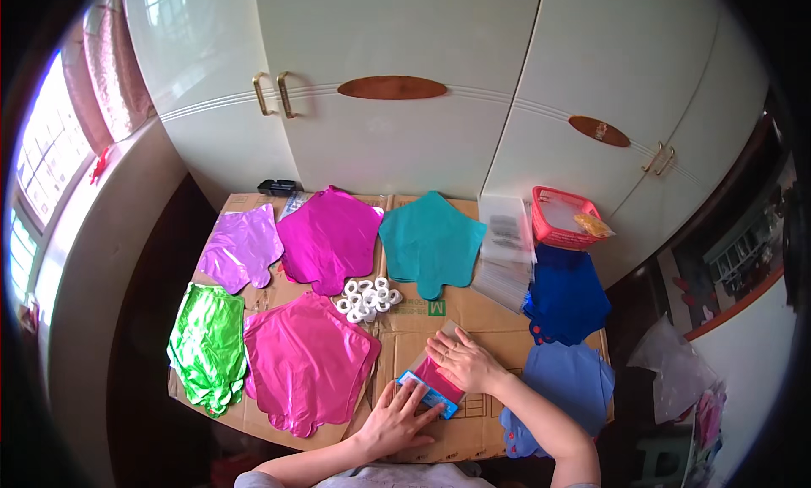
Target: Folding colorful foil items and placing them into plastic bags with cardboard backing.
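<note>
A small clear plastic packet (438, 380) with folded pink foil inside and a blue strip at its near end lies on the cardboard. My left hand (397, 418) rests with fingers spread over the blue strip. Flat across the packet's far part lies my right hand (466, 365), its fingers stretched out. Both hands press on the packet rather than grip it. Left of them is a pile of flat pink star-shaped foil balloons (308, 361). Several small white ribbon rolls (365, 300) sit in a heap beyond my left hand.
More foil balloons lie around: green (207, 344), lilac (241, 247), magenta (329, 239), teal (432, 239), dark blue (570, 294) and light blue (566, 387). Clear plastic bags (504, 256) are stacked beside a red basket (541, 213). White cabinets (397, 141) stand behind the cardboard-covered table (405, 319).
</note>
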Tool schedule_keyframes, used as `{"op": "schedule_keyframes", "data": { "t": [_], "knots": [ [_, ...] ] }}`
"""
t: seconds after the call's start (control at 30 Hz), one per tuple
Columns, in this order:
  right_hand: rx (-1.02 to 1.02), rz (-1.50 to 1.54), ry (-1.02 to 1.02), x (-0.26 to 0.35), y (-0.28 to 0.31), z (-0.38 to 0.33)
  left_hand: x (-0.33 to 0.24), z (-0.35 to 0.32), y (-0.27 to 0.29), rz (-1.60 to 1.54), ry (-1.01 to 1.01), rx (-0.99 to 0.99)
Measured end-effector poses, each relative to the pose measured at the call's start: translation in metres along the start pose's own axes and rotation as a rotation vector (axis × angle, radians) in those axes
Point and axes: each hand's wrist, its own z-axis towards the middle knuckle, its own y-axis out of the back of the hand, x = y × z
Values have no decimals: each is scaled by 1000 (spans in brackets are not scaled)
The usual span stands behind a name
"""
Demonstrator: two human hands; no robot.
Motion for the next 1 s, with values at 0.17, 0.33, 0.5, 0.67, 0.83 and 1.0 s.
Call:
{"op": "schedule_keyframes", "data": {
  "t": [0.17, 0.33, 0.5, 0.67, 0.83, 1.0],
  "knots": [
    [-23, -25, 36, -10, 12, 39, -2, 5, -2, 11, -3, -36],
    [-379, -11, -69, -13, -2, 126, -3, 9, 3, 53, 3, 3],
    [-343, -121, -31, -16, -18, 158, -5, 9, -6, 110, 9, 11],
    [-610, -18, -26, -5, 15, 147, -4, 8, -6, 114, 2, 4],
    [-267, -120, -134, 4, 49, 67, -2, 8, -7, 77, 12, -14],
    [-41, 188, -462, 15, 42, 6, -1, 10, -1, 56, -16, -47]
  ]
}}
